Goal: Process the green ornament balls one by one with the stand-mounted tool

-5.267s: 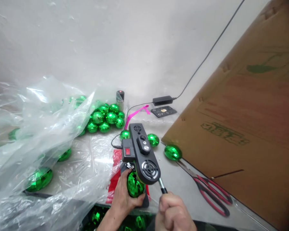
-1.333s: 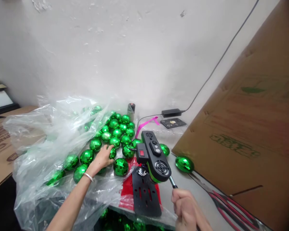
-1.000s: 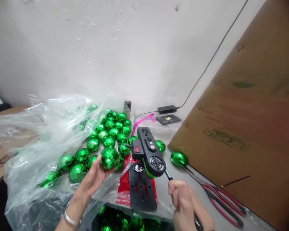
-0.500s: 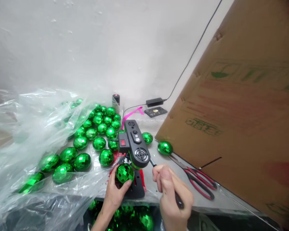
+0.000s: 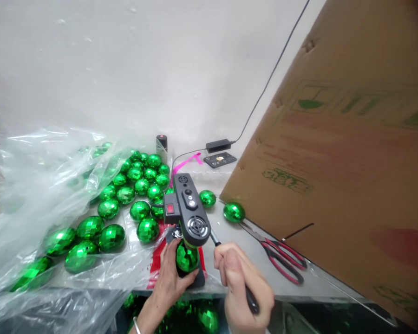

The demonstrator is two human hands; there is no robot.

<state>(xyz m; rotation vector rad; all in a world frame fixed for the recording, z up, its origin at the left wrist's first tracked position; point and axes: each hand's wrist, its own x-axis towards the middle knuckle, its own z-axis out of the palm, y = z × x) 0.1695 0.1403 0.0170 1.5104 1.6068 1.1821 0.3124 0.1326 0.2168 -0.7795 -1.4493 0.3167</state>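
Observation:
My left hand grips a shiny green mirror-tiled ball low under the front end of a black bench machine. The ball's top sits right beneath the machine's round vented end; whether they touch I cannot tell. A red switch is on the machine's side box. My right hand is wrapped round the black handle of a lever, whose metal rod runs up to the machine. Part of the machine's base is hidden by my left hand and the ball.
Many green balls lie at left, partly under clear plastic sheeting. Red-handled scissors and a large cardboard box are at right. A power adapter stands behind. More balls lie below the table edge.
My left hand has moved the ball slightly right, in under the machine's front end. My right hand stays on the lever. The whole view has shifted a little.

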